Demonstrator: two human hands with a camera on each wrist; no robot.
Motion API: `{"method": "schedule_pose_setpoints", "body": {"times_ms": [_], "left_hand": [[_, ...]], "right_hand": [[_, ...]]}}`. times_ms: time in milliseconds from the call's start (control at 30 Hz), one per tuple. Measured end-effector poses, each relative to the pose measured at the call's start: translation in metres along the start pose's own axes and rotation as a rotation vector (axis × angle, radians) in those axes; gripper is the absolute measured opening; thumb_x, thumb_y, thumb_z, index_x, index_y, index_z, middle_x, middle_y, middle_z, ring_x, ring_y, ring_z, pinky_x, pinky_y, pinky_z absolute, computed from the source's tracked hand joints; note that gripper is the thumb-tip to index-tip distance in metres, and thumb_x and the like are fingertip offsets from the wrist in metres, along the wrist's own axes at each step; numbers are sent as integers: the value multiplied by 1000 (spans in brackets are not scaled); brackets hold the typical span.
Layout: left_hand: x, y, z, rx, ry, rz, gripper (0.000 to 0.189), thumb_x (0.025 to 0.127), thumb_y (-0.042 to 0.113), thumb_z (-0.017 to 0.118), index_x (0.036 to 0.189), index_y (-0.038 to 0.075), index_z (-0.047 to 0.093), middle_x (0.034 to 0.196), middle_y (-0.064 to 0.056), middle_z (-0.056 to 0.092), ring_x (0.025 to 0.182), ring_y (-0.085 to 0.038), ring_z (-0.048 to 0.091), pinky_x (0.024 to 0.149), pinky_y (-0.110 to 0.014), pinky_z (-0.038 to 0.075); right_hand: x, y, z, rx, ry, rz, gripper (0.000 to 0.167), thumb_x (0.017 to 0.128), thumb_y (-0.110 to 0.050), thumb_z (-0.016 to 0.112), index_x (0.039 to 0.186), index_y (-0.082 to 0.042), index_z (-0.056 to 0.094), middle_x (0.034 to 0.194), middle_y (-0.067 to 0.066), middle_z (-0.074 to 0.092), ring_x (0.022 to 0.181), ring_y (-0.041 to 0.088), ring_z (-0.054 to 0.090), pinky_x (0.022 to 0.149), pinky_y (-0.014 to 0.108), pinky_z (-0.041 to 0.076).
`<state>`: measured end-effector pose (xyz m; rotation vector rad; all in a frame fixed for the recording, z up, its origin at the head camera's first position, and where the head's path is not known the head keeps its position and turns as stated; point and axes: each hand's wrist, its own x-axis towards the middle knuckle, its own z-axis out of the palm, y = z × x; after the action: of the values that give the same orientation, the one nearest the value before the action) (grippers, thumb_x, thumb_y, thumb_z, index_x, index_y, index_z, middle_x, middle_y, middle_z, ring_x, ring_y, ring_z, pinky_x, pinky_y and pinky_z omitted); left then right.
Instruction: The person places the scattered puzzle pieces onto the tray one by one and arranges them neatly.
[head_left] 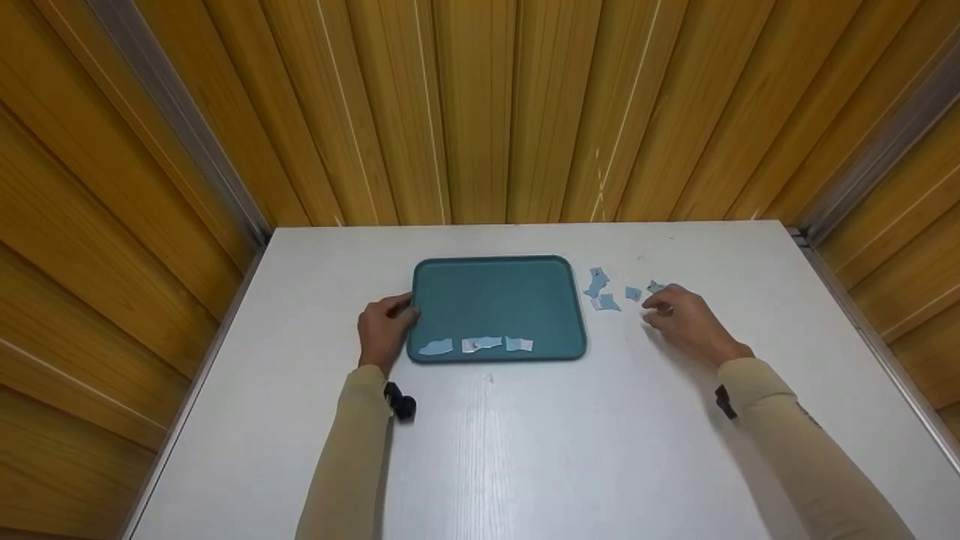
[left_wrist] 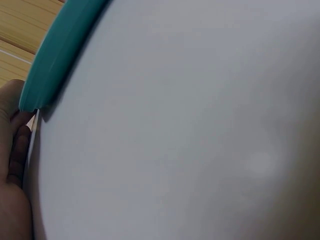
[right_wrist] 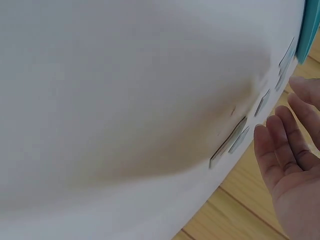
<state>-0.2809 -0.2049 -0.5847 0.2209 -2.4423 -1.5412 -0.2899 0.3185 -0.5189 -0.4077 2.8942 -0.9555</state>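
White table [head_left: 555, 435], one tray [head_left: 495, 300], roughly eight scraps [head_left: 519, 344]

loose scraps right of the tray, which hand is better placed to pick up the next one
Probably the right: the right hand is just beside the loose scraps and appears empty. The left hand grips the left edge of the tray, on the far side from them.
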Motion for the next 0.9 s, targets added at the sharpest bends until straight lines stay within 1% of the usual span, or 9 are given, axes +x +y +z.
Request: {"method": "schedule_pose_setpoints", "body": {"times_ms": [100,167,333,467,600,733,900], "left_hand": [[0,1,0,-11,-2,-11,32,96,16,78,128,11,78,122,-3,75,118,-21,67,104,-41,53],[1,0,-1,-13,-1,-4,32,96,16,79,127,11,78,122,-4,76,117,-21,68,103,-41,53],[2,-1,0,-14,1,17,32,95,15,80,126,10,79,122,-5,76,118,-21,68,102,-39,54],[1,-1,0,-14,-7,10,32,96,15,79,127,10,78,125,-6,75,120,-22,67,103,-40,53],[1,-2,0,-7,-9,7,33,96,16,78,128,10,78,125,-6,75,121,-21,67,104,-40,53],[1,-2,0,-6,-7,2,33,96,16,78,128,11,78,124,-5,75,120,-21,66,105,-39,52],[1,-2,0,-22,-9,-5,32,96,15,78,128,11,78,124,-4,74,120,-20,66,104,-40,52]], "right_hand": [[-2,6,-5,-4,3,19,25,100,-4,69,124,5,71,121,19,62,114,37,61,97,52,54],[-3,9,-8,0,12,15,25,100,-4,70,123,5,71,120,19,62,114,38,61,97,53,54],[-4,18,-13,-10,34,9,25,100,-3,70,123,7,71,119,22,62,114,42,61,99,57,51],[-6,24,-15,-25,26,49,27,100,-4,69,125,9,69,122,25,61,116,44,59,101,59,49],[-9,29,-17,-19,4,101,32,101,-6,68,129,10,66,127,26,58,122,45,56,108,62,45],[-10,33,-19,-11,-6,126,35,103,-7,67,133,9,63,131,27,57,125,47,54,112,64,40],[-11,37,-21,-18,-7,147,35,104,-9,67,134,8,62,133,27,57,126,46,53,114,65,39]]}}
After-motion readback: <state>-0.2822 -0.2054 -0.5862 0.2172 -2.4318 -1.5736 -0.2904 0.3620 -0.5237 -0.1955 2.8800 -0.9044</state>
